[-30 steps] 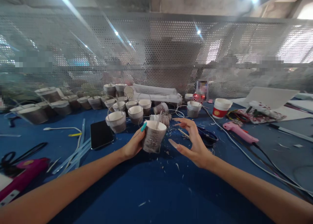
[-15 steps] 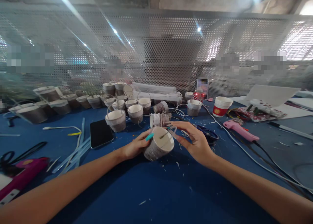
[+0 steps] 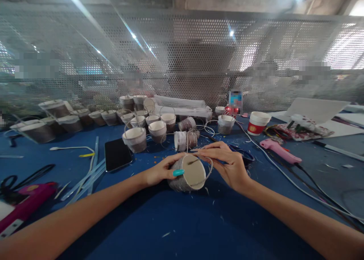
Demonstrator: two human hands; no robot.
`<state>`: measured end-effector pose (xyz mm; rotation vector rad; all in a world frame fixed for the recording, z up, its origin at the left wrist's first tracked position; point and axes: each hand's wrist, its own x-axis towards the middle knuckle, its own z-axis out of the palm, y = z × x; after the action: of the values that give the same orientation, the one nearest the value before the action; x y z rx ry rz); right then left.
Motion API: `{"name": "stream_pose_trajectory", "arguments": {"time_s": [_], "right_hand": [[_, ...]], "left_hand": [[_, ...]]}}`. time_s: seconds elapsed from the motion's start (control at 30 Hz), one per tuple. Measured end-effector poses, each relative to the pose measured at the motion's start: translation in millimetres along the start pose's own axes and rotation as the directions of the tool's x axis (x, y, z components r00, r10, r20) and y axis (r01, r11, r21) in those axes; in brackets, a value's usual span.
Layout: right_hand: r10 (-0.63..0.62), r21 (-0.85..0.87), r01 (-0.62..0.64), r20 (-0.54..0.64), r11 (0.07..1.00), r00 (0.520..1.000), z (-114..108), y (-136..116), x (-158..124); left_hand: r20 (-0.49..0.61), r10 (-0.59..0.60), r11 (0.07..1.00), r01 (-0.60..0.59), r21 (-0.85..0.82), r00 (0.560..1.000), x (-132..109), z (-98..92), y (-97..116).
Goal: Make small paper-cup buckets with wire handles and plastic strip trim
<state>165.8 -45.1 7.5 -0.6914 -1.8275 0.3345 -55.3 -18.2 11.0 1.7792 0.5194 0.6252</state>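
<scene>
In the middle, a small cup wrapped in grey cord point(image 3: 178, 178) is tilted so that its pale opening faces right and towards me. My left hand point(image 3: 159, 171) grips it from the left, the thumb with a turquoise nail lying along the rim. A thin cord handle point(image 3: 211, 168) arcs out from the cup's opening on the right side. My right hand point(image 3: 227, 161) is closed in a pinch at the top of the rim, on the cord handle; its fingertips partly hide the spot. Just behind lie a cord-wrapped spool point(image 3: 192, 139) and another one point(image 3: 187, 124).
Several wrapped cups with handles point(image 3: 135, 140) stand at the back left. A black phone point(image 3: 118, 155) and clear glue sticks point(image 3: 85, 178) lie left. A magenta tool point(image 3: 36, 199) is at far left. On the right are a pink glue gun point(image 3: 280, 152), its cable and a paper cup point(image 3: 258, 123).
The cup has tipped further, its opening turning to the right and slightly down. The right-hand fingers have drawn closer together at the rim, and the handle loop now bulges out to the right.
</scene>
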Motion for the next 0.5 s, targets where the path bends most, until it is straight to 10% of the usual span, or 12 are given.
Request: {"name": "stream_pose_trajectory", "arguments": {"time_s": [0.5], "right_hand": [[-0.071,-0.029,0.071,-0.013,0.997,0.997,4.5,-4.2,-0.2]], "left_hand": [[0.021,0.043,0.999,-0.043,-0.005,0.999,1.1,0.9,-2.4]]}}
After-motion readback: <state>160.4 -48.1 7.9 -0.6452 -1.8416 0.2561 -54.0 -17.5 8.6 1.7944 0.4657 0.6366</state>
